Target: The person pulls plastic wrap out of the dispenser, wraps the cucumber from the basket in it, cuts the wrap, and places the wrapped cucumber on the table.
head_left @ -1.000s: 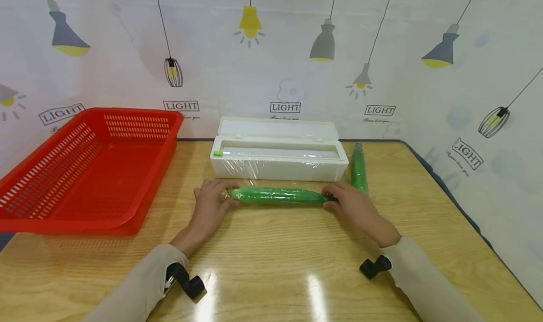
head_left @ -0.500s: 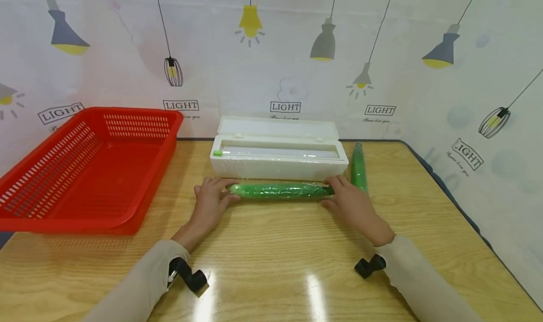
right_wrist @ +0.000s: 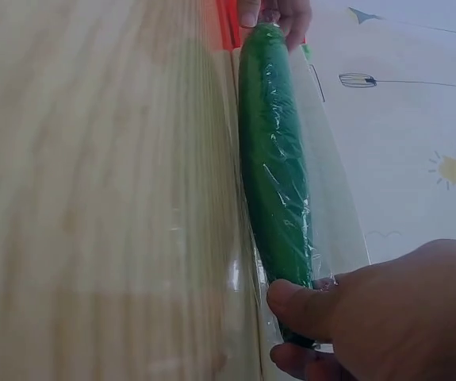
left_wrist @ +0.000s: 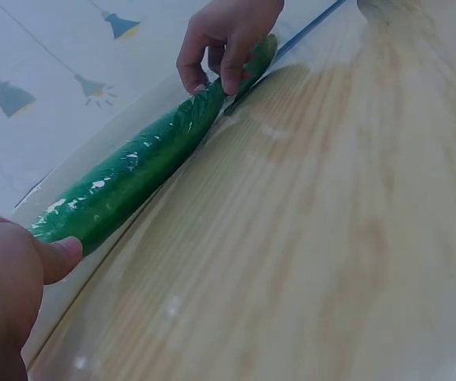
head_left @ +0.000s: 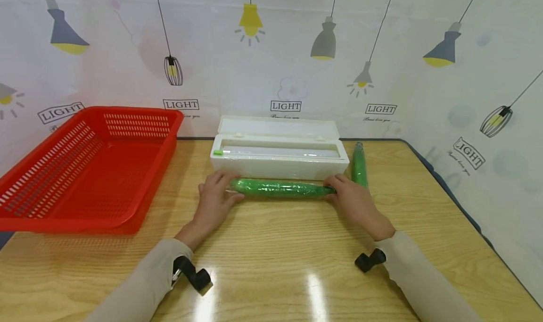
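Note:
A green cucumber point(head_left: 280, 188) wrapped in clear film lies across the wooden table, right in front of the white cling-film dispenser box point(head_left: 277, 161). My left hand point(head_left: 217, 195) pinches its left end point(left_wrist: 69, 226). My right hand point(head_left: 349, 198) grips the right end point(right_wrist: 291, 270), thumb under it. In the wrist views the film point(right_wrist: 323, 214) runs from the cucumber point(left_wrist: 140, 163) back toward the box. A second green cucumber point(head_left: 358, 164) lies to the right of the box, end-on to me.
A large red slotted basket point(head_left: 89, 166) stands at the left of the table point(head_left: 271, 265). The dispenser lid is open against the patterned wall. The table's right edge runs diagonally past the second cucumber.
Both hands have rolled the cucumber away from me, from a gap in front of the dispenser up close against its front wall.

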Demonstrator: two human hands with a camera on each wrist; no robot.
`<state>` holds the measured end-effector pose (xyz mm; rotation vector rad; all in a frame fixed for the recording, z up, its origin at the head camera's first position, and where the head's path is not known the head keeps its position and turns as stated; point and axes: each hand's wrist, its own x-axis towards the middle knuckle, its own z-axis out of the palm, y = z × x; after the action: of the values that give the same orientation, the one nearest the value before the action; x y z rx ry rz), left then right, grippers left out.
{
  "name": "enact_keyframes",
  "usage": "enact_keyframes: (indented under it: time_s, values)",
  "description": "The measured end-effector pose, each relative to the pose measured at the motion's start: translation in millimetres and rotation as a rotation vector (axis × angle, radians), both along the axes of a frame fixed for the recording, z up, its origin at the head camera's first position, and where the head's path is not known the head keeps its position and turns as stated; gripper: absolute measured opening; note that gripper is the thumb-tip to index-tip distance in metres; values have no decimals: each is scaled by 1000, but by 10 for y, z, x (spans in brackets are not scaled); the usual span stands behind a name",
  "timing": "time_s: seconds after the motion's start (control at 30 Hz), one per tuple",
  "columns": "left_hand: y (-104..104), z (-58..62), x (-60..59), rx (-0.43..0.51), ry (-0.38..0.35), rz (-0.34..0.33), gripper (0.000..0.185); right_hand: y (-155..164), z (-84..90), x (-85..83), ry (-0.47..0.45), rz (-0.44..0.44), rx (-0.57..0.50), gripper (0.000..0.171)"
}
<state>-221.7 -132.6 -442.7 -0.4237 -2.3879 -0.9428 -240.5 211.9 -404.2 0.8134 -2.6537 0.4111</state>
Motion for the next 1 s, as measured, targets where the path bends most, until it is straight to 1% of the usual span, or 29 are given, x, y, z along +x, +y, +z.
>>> enact_keyframes:
  time_s: [0.17,0.27,0.37,0.57,0.67,0.77,0.83,0.9,1.0]
  values:
    - [52,25,-1,-12,69,20,43,-5,7,-21,-9,1,13,25]
    - [69,44,-2,-7,84,46,40,-9,13,-20,-13,-3,19,25]
    - [76,53,-8,-10,81,71,39,-14,23,-10,-11,-11,26,26]
    - [80,62,-28,7,76,97,40,-31,61,24,40,-20,79,38]
    - [79,62,-32,12,71,102,40,-57,91,51,63,-28,105,41]
    - [78,60,-32,12,62,97,40,-87,124,84,78,-43,123,41]
    - [77,56,-38,8,60,94,40,-106,140,99,104,-47,126,40]
    - [76,57,-41,6,60,92,39,-128,146,108,141,-28,122,41]
    - [72,55,-52,0,61,92,39,-165,133,113,197,54,108,40]
